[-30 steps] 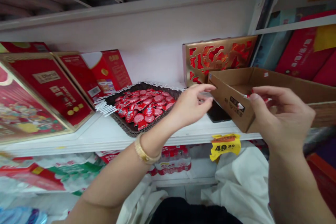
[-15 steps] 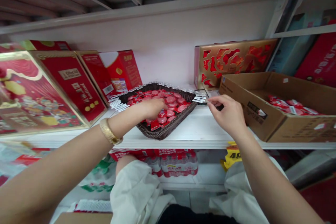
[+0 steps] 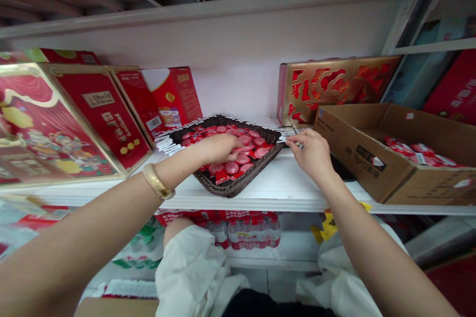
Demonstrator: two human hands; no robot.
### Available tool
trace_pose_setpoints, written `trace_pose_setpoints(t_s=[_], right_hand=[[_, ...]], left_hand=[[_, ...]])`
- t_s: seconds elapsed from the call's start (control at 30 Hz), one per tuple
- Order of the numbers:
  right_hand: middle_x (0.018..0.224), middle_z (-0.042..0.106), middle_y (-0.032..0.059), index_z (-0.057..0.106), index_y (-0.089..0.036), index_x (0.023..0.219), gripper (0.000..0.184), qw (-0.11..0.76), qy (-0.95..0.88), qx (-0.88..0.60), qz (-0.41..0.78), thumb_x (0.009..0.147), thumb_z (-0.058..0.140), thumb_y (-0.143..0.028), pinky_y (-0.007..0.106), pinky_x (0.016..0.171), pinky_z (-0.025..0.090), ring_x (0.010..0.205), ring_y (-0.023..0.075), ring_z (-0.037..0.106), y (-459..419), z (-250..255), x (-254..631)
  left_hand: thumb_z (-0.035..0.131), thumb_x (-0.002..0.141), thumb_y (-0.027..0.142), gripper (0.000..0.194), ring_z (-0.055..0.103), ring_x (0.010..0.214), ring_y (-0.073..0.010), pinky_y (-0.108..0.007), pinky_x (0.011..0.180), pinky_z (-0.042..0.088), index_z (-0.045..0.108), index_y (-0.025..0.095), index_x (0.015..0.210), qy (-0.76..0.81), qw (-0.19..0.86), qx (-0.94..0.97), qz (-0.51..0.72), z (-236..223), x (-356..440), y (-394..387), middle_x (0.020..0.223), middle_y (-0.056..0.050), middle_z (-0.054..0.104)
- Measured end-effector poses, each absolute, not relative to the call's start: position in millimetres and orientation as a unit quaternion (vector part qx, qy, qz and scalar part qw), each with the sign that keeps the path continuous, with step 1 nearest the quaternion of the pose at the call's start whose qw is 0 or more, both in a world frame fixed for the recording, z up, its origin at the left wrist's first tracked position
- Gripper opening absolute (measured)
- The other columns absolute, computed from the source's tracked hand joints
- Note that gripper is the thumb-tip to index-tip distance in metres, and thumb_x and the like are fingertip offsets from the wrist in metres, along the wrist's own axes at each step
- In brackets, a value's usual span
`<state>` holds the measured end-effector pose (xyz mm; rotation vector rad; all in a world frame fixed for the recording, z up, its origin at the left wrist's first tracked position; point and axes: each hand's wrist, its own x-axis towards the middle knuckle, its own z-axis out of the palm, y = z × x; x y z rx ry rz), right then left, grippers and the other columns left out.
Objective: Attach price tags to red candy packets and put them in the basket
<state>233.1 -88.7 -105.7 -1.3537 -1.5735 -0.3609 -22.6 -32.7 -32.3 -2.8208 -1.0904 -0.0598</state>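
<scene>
A dark brown wicker basket (image 3: pixel 238 185) on the white shelf holds many red-wrapped round sweets (image 3: pixel 243 159). Small white strips (image 3: pixel 167 144) line its rim, fanning outward. My left hand (image 3: pixel 220 148), with a gold bracelet at the wrist, is inside the basket on top of the sweets. Its fingers are curled and closed, and whatever is under them is hidden. At the basket's right corner, my right hand (image 3: pixel 311 152) pinches the end of a white strip (image 3: pixel 283 138) between thumb and forefinger.
An open cardboard box (image 3: pixel 366 161) with more red packets (image 3: pixel 418 151) stands at the right. Behind it is a gold and red gift box (image 3: pixel 334 86). Red gift boxes (image 3: pixel 94 114) stand at the left. Packed bottles (image 3: pixel 253 232) sit on the shelf below; shelf beams run overhead.
My right hand has moved left to the basket's corner and its fingers have closed on a strip there. My left hand has shifted slightly right over the sweets.
</scene>
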Motion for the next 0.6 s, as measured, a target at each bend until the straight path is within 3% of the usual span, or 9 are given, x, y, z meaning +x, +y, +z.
trace_pose_setpoints(t_s=[0.1, 0.2, 0.27, 0.33, 0.43, 0.5, 0.6], right_hand=[[0.081, 0.071, 0.0073, 0.078, -0.020, 0.081, 0.016, 0.519, -0.640, -0.546, -0.149, 0.085, 0.063, -0.026, 0.034, 0.075, 0.050, 0.075, 0.0206, 0.064, -96.2, -97.2, 229.5], [0.079, 0.073, 0.0058, 0.077, -0.019, 0.082, 0.016, 0.573, -0.620, -0.524, -0.111, 0.085, 0.064, -0.029, 0.031, 0.066, 0.050, 0.066, 0.0171, 0.062, -116.7, -88.8, 224.3], [0.077, 0.074, 0.0040, 0.077, -0.020, 0.085, 0.015, 0.625, -0.593, -0.504, -0.060, 0.083, 0.067, -0.030, 0.029, 0.061, 0.049, 0.062, 0.0152, 0.060, -136.2, -86.4, 220.5], [0.077, 0.074, 0.0026, 0.077, -0.020, 0.088, 0.013, 0.667, -0.565, -0.486, -0.012, 0.082, 0.069, -0.029, 0.028, 0.060, 0.048, 0.062, 0.0145, 0.061, -157.5, -87.6, 217.3], [0.077, 0.073, 0.0016, 0.077, -0.022, 0.087, 0.009, 0.703, -0.540, -0.461, 0.043, 0.081, 0.072, -0.026, 0.027, 0.060, 0.050, 0.065, 0.0142, 0.063, -186.8, -95.1, 214.7], [0.077, 0.072, 0.0016, 0.077, -0.024, 0.084, 0.006, 0.720, -0.533, -0.439, 0.065, 0.080, 0.074, -0.024, 0.026, 0.060, 0.051, 0.066, 0.0142, 0.064, -201.9, -102.1, 214.7], [0.080, 0.071, 0.0025, 0.077, -0.025, 0.084, 0.007, 0.739, -0.527, -0.411, 0.080, 0.078, 0.075, -0.021, 0.026, 0.062, 0.052, 0.070, 0.0149, 0.065, -217.3, -111.7, 216.1]], left_hand=[[0.054, 0.082, 0.024, 0.014, 0.055, 0.063, -0.0154, -0.025, 0.062, 0.038, 0.064, 0.017, 0.076, -0.391, 0.050, -0.917, -0.070, -24.6, -22.2, -38.4, 0.070, -0.004, 0.065], [0.041, 0.089, 0.026, 0.021, 0.050, 0.061, -0.0137, -0.025, 0.058, 0.037, 0.058, 0.017, 0.081, -0.421, 0.026, -0.892, -0.159, -13.3, -20.3, -58.3, 0.070, -0.002, 0.059], [0.039, 0.091, 0.029, 0.020, 0.051, 0.060, -0.0126, -0.025, 0.059, 0.040, 0.054, 0.017, 0.083, -0.416, -0.100, -0.863, -0.268, -8.7, -16.3, -82.1, 0.070, -0.001, 0.057], [0.042, 0.091, 0.032, 0.016, 0.055, 0.060, -0.0123, -0.026, 0.062, 0.046, 0.051, 0.019, 0.085, -0.371, -0.319, -0.790, -0.369, -10.5, -9.5, -112.3, 0.070, 0.001, 0.056], [0.052, 0.089, 0.035, 0.015, 0.062, 0.058, -0.0138, -0.030, 0.064, 0.052, 0.048, 0.021, 0.086, -0.299, -0.573, -0.654, -0.393, -27.7, 4.5, -157.7, 0.068, 0.003, 0.058], [0.058, 0.088, 0.040, 0.020, 0.062, 0.057, -0.0140, -0.028, 0.060, 0.052, 0.052, 0.020, 0.089, -0.278, -0.654, -0.597, -0.372, -46.0, 14.5, -180.3, 0.065, 0.001, 0.060], [0.065, 0.086, 0.043, 0.028, 0.055, 0.051, -0.0097, -0.020, 0.050, 0.045, 0.061, 0.016, 0.092, -0.274, -0.695, -0.559, -0.358, -75.0, 28.6, -197.9, 0.061, 0.000, 0.061]])
